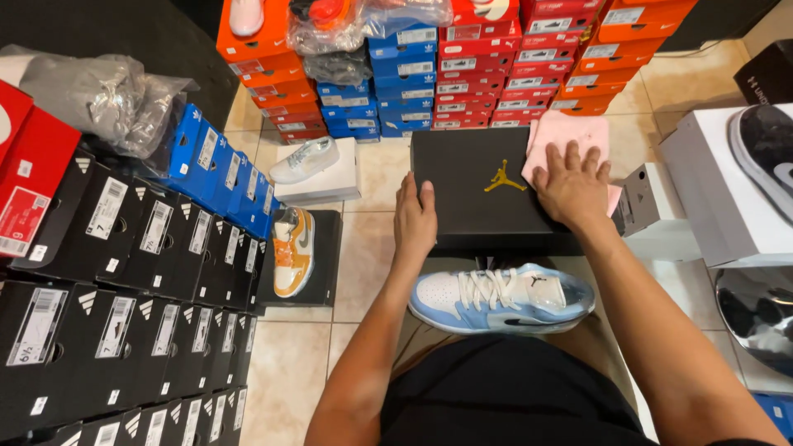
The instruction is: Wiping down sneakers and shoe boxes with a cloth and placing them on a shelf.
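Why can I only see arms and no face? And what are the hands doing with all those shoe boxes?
The camera sits on the person's head and looks down, so you see only their own two arms. The left hand rests on the side edge of a black shoe box. The right hand lies flat on a pink cloth on that box. Just below the box sits a light blue and white sneaker. All around on the tiled floor stand stacks of black boxes, plus red, blue and orange ones. Neither hand grips anything.

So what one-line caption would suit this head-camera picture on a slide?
Left hand steadies a black shoebox while the right hand presses a pink cloth on it, above a blue-and-white sneaker.
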